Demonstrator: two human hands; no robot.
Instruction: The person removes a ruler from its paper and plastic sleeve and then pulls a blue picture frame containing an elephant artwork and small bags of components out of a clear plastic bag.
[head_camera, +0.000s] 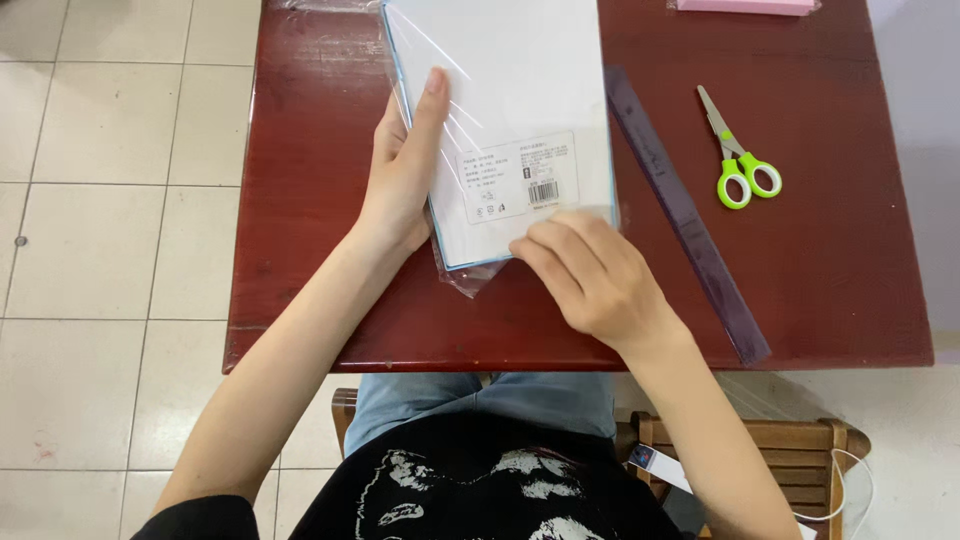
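Observation:
A flat white pack of paper in a clear plastic wrapper (510, 110) lies on the dark red wooden table (820, 250). It has a small printed label near its lower right. My left hand (405, 165) grips the pack's left edge, thumb stretched up along the front. My right hand (590, 275) pinches the pack's lower right corner with bent fingers. Loose wrapper plastic bunches below the pack's bottom edge.
A long dark translucent ruler (685, 215) lies diagonally right of the pack. Scissors with green handles (738, 150) sit further right. A pink flat object (745, 6) shows at the table's far edge. A wooden chair (790, 450) is under me, on a pale tiled floor (110, 250).

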